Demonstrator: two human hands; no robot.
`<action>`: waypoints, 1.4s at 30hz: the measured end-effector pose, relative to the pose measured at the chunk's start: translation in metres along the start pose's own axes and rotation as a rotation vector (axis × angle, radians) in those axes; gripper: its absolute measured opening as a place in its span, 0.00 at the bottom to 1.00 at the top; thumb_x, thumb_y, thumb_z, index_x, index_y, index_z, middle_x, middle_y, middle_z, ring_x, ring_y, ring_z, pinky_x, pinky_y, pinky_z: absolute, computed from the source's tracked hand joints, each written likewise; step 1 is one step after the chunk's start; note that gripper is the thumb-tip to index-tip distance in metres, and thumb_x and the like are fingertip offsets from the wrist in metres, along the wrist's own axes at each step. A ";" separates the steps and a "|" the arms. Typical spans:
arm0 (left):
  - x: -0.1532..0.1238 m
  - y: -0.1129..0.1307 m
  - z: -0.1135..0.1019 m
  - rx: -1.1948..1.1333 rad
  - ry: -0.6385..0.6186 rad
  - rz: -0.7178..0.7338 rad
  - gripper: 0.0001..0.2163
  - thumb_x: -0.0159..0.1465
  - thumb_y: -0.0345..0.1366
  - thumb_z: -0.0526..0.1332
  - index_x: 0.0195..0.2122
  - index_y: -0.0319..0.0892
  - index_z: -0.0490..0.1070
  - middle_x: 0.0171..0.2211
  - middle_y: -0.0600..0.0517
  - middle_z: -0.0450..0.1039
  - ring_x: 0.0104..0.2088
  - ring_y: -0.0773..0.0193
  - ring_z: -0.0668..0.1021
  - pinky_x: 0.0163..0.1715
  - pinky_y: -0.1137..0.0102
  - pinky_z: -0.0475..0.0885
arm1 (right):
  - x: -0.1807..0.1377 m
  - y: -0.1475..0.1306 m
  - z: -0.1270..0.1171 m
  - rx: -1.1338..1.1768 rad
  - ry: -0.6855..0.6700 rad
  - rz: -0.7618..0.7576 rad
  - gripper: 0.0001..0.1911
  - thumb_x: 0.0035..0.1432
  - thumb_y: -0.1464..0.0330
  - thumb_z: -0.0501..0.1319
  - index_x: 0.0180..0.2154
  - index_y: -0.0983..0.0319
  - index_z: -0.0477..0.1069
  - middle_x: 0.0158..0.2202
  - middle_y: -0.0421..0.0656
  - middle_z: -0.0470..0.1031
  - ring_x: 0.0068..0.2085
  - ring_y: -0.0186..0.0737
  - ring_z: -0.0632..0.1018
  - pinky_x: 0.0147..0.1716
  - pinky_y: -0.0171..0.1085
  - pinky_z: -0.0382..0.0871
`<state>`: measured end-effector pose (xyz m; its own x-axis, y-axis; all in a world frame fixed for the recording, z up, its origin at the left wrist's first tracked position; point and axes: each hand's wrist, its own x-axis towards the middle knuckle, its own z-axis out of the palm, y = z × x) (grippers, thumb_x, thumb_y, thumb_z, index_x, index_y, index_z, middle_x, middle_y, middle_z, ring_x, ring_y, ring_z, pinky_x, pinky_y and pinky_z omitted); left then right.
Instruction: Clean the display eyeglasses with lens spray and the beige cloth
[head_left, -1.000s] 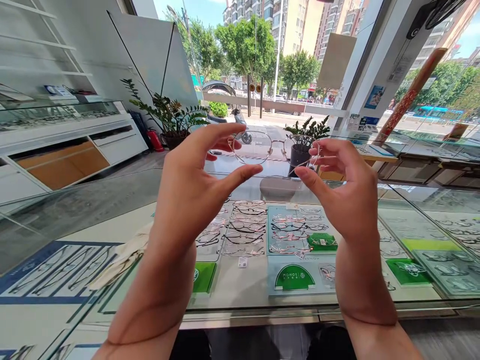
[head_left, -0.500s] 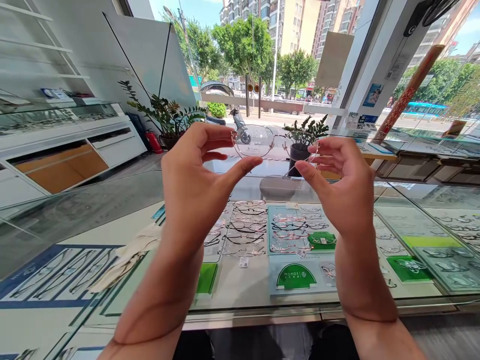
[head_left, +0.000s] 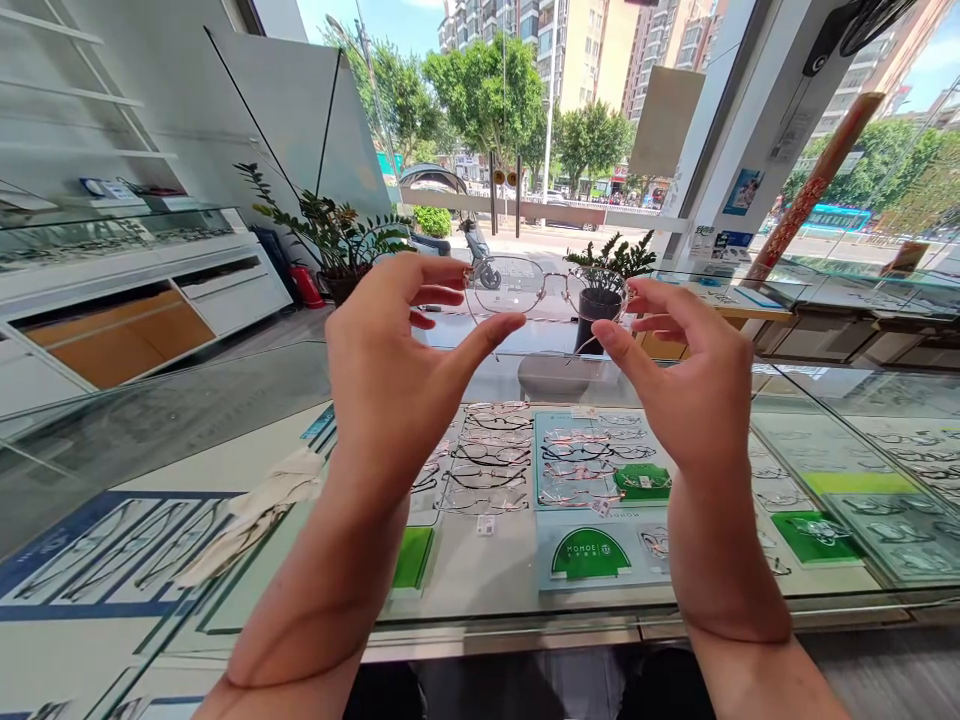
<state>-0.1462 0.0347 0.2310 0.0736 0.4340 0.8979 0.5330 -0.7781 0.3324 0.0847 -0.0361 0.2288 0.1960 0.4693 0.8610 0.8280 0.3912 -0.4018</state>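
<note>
A pair of thin metal-rimmed eyeglasses is held up above the glass counter, its clear lenses facing the window. My left hand grips the left side of the frame near the hinge, with the thumb stretched out below the left lens. On the other side, my right hand holds the frame's right end, its thumb pointing inward under the right lens. The temples extend down and away behind the lenses and are partly hidden by my fingers.
Below lies a glass display counter holding rows of eyeglasses and green signs. A crumpled beige cloth rests on the left. Potted plants and a fire extinguisher stand beyond, before the glass front.
The eyeglasses have tilted slightly and shifted a little left at the right end. My right fingers have moved a little at the frame; my left hand is almost still.
</note>
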 end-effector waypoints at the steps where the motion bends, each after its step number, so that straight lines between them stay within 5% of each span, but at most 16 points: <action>1: 0.000 0.000 0.000 0.013 0.008 0.013 0.21 0.70 0.59 0.67 0.57 0.55 0.76 0.51 0.52 0.84 0.47 0.52 0.86 0.42 0.55 0.82 | 0.000 0.001 0.000 -0.001 -0.004 0.000 0.22 0.65 0.54 0.72 0.57 0.53 0.81 0.49 0.46 0.87 0.44 0.50 0.86 0.48 0.54 0.84; 7: -0.001 -0.002 0.001 0.018 -0.009 0.019 0.25 0.67 0.59 0.69 0.61 0.57 0.73 0.56 0.49 0.82 0.55 0.46 0.83 0.50 0.52 0.79 | 0.000 0.004 0.002 0.008 -0.034 0.031 0.22 0.64 0.55 0.73 0.57 0.52 0.81 0.49 0.46 0.88 0.43 0.51 0.87 0.47 0.56 0.84; 21: 0.000 0.003 0.005 0.057 0.051 0.038 0.25 0.67 0.62 0.69 0.54 0.50 0.74 0.50 0.50 0.81 0.50 0.49 0.83 0.49 0.52 0.80 | 0.000 0.006 0.003 0.024 -0.085 0.087 0.22 0.65 0.54 0.72 0.57 0.54 0.81 0.51 0.48 0.88 0.42 0.50 0.87 0.48 0.55 0.85; 42: -0.001 0.000 0.014 -0.043 -0.019 0.019 0.21 0.69 0.53 0.71 0.60 0.55 0.74 0.53 0.48 0.82 0.52 0.49 0.85 0.51 0.53 0.83 | -0.002 0.004 0.002 -0.013 0.038 -0.015 0.21 0.65 0.57 0.72 0.58 0.51 0.76 0.52 0.47 0.84 0.44 0.51 0.85 0.47 0.55 0.83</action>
<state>-0.1346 0.0407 0.2264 0.0999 0.4272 0.8986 0.4950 -0.8048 0.3276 0.0868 -0.0337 0.2252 0.2029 0.4329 0.8783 0.8375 0.3880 -0.3847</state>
